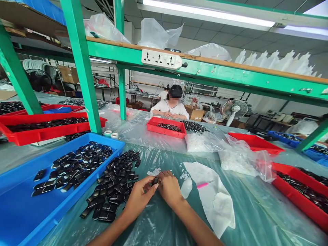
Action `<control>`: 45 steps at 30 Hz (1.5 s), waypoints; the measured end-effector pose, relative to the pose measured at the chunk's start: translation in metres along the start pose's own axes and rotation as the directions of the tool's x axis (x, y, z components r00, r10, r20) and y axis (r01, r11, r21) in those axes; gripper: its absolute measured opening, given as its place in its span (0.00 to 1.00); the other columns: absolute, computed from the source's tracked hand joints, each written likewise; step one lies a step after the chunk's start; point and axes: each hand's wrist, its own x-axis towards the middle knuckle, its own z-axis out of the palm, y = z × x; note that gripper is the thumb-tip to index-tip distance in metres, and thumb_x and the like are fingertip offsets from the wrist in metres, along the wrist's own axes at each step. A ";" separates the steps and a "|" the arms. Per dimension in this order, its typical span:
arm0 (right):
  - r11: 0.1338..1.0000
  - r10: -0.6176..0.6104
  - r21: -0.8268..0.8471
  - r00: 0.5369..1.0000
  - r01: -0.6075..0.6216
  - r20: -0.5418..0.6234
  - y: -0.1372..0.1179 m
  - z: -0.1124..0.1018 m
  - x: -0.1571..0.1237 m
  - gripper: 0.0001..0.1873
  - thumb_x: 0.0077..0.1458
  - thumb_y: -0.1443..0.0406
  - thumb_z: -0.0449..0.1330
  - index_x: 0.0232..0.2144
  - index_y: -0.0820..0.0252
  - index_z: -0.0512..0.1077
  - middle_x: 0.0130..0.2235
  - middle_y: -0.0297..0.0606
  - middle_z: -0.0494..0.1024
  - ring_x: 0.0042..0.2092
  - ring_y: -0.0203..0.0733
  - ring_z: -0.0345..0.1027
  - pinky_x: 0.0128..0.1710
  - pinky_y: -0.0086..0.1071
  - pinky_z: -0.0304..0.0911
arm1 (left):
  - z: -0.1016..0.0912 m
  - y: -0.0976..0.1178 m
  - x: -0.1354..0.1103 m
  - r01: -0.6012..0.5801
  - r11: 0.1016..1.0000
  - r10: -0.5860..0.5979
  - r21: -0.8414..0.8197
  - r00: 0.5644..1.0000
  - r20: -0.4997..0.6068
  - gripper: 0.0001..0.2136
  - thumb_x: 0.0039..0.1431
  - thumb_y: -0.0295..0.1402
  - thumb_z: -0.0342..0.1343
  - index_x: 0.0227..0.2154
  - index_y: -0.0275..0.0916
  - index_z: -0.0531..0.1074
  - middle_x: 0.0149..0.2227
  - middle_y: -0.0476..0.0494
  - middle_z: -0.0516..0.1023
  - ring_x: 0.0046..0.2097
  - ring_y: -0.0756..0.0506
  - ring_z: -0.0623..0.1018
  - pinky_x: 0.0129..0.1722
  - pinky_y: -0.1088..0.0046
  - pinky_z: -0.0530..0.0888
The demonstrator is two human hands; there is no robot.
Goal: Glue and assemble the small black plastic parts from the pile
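Observation:
Near the middle of the table, my left hand (140,195) pinches a small dark rectangular piece (155,180) between thumb and fingers. Against it, my right hand (169,188) is closed, its fingertips at the piece; whether they grip it or something tiny is hidden. A heap of similar black pieces (112,191) lies on the table left of my hands. More lie in the large blue tray (20,201) beyond it. Small white bits (185,176) are scattered just right of my right hand, by a white sheet (217,201) carrying a pink-handled tool (203,185).
A green rack post (83,68) rises behind the blue tray; a shelf beam with a power strip (162,59) crosses above. Red trays (166,127) stand ahead and at both sides. Plastic bags of white parts (238,162) lie right. Across the table sits a person (170,107).

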 end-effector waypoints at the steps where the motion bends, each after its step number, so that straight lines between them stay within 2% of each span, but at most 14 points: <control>1: 0.999 0.006 0.039 1.000 -0.005 -0.028 0.001 -0.002 -0.003 0.08 0.53 0.73 0.55 0.35 0.64 0.72 0.36 0.39 0.75 0.43 0.42 0.67 0.42 0.34 0.62 | 0.000 0.001 0.000 0.003 1.000 -0.003 -0.006 1.000 0.003 0.10 0.60 0.36 0.51 0.38 0.37 0.72 0.34 0.46 0.74 0.31 0.48 0.70 0.33 0.74 0.67; 6: 0.967 0.001 0.251 0.991 0.033 -0.135 0.004 -0.015 -0.026 0.13 0.55 0.72 0.52 0.37 0.57 0.73 0.37 0.37 0.75 0.42 0.40 0.67 0.42 0.30 0.60 | 0.002 0.011 -0.002 0.007 0.997 -0.005 -0.081 1.000 0.027 0.09 0.59 0.35 0.52 0.38 0.36 0.72 0.34 0.46 0.74 0.31 0.49 0.70 0.33 0.75 0.67; 11: 0.902 0.072 0.430 0.970 0.036 -0.232 0.017 -0.021 -0.065 0.10 0.58 0.66 0.50 0.34 0.59 0.72 0.36 0.38 0.75 0.39 0.39 0.69 0.39 0.29 0.64 | 0.008 0.017 -0.009 0.030 0.988 -0.014 -0.153 0.995 0.103 0.09 0.59 0.36 0.52 0.32 0.34 0.72 0.30 0.46 0.71 0.31 0.49 0.71 0.32 0.75 0.66; 13: 0.820 0.187 0.573 0.947 -0.004 -0.261 0.023 -0.019 -0.077 0.09 0.58 0.63 0.53 0.33 0.60 0.72 0.36 0.39 0.76 0.38 0.39 0.70 0.38 0.29 0.66 | 0.012 0.017 -0.013 0.063 0.985 -0.038 -0.163 0.987 0.154 0.10 0.58 0.36 0.54 0.32 0.33 0.72 0.28 0.47 0.71 0.31 0.49 0.71 0.32 0.76 0.66; 16: 0.609 0.385 0.790 0.898 -0.072 -0.215 0.029 -0.016 -0.085 0.12 0.53 0.59 0.59 0.35 0.60 0.75 0.38 0.41 0.78 0.40 0.42 0.72 0.40 0.31 0.68 | 0.018 0.018 -0.017 0.128 0.975 -0.081 -0.181 0.965 0.249 0.11 0.57 0.37 0.55 0.35 0.33 0.73 0.29 0.45 0.72 0.31 0.49 0.71 0.31 0.76 0.65; 18: 0.537 0.426 0.839 0.888 -0.094 -0.173 0.029 -0.014 -0.087 0.13 0.50 0.58 0.61 0.36 0.60 0.77 0.39 0.42 0.78 0.41 0.44 0.73 0.42 0.33 0.69 | 0.021 0.020 -0.019 0.153 0.970 -0.093 -0.189 0.951 0.294 0.11 0.56 0.38 0.55 0.34 0.33 0.73 0.29 0.46 0.72 0.31 0.49 0.70 0.31 0.77 0.64; 22: 0.558 0.375 0.828 0.906 -0.051 -0.197 0.024 -0.011 -0.087 0.11 0.49 0.60 0.62 0.35 0.56 0.79 0.38 0.41 0.79 0.40 0.45 0.74 0.40 0.34 0.70 | 0.021 0.023 -0.019 0.133 0.969 -0.057 -0.209 0.941 0.334 0.13 0.57 0.40 0.54 0.29 0.32 0.72 0.24 0.48 0.66 0.27 0.51 0.65 0.28 0.78 0.60; 28: 0.616 0.310 0.787 0.909 0.029 -0.277 0.020 -0.007 -0.088 0.09 0.49 0.62 0.62 0.34 0.53 0.79 0.36 0.39 0.80 0.39 0.44 0.74 0.39 0.33 0.71 | 0.019 0.026 -0.020 0.095 0.975 -0.019 -0.203 0.938 0.346 0.17 0.59 0.43 0.51 0.25 0.33 0.69 0.23 0.49 0.62 0.27 0.51 0.62 0.27 0.76 0.57; 32: 0.583 0.329 0.811 0.927 -0.048 -0.182 0.023 -0.003 -0.090 0.11 0.51 0.60 0.61 0.37 0.53 0.79 0.41 0.40 0.79 0.43 0.46 0.73 0.43 0.36 0.70 | 0.018 0.026 -0.020 0.068 0.979 0.003 -0.191 0.937 0.349 0.18 0.60 0.44 0.49 0.24 0.33 0.68 0.23 0.49 0.61 0.27 0.51 0.61 0.26 0.76 0.56; 36: 0.512 0.342 0.851 0.937 -0.118 -0.076 0.019 -0.002 -0.091 0.16 0.52 0.57 0.59 0.43 0.54 0.76 0.48 0.42 0.75 0.51 0.50 0.67 0.49 0.40 0.66 | 0.017 0.025 -0.019 0.110 0.959 -0.006 -0.260 0.928 0.372 0.19 0.59 0.45 0.50 0.29 0.32 0.72 0.23 0.48 0.62 0.26 0.51 0.63 0.27 0.76 0.60; 39: 0.424 0.399 0.881 0.917 -0.210 0.026 0.010 -0.003 -0.093 0.19 0.52 0.54 0.59 0.45 0.53 0.75 0.51 0.41 0.73 0.53 0.51 0.65 0.48 0.40 0.67 | 0.016 0.024 -0.018 0.149 0.941 -0.020 -0.304 0.921 0.389 0.20 0.59 0.47 0.50 0.31 0.32 0.73 0.24 0.47 0.63 0.26 0.51 0.65 0.28 0.76 0.64; 41: 0.393 0.444 0.888 0.895 -0.236 0.041 0.006 -0.003 -0.094 0.20 0.52 0.52 0.59 0.44 0.53 0.76 0.51 0.40 0.73 0.54 0.52 0.65 0.48 0.40 0.67 | 0.015 0.023 -0.017 0.152 0.939 -0.020 -0.309 0.920 0.392 0.20 0.59 0.47 0.50 0.33 0.32 0.74 0.25 0.47 0.64 0.26 0.51 0.65 0.28 0.76 0.65; 43: 0.411 0.452 0.882 0.892 -0.231 0.023 0.004 -0.002 -0.094 0.20 0.52 0.52 0.58 0.44 0.54 0.76 0.51 0.40 0.73 0.54 0.51 0.64 0.49 0.39 0.66 | 0.014 0.022 -0.017 0.141 0.945 -0.015 -0.294 0.919 0.394 0.20 0.59 0.47 0.50 0.33 0.32 0.74 0.25 0.47 0.64 0.26 0.51 0.65 0.27 0.77 0.65; 45: 0.454 0.414 0.860 0.910 -0.233 0.028 0.007 -0.001 -0.094 0.21 0.52 0.52 0.58 0.45 0.54 0.75 0.51 0.41 0.73 0.54 0.51 0.64 0.49 0.38 0.66 | 0.014 0.020 -0.017 0.133 0.953 -0.015 -0.271 0.917 0.398 0.20 0.59 0.47 0.50 0.33 0.32 0.74 0.24 0.47 0.64 0.26 0.51 0.65 0.27 0.77 0.65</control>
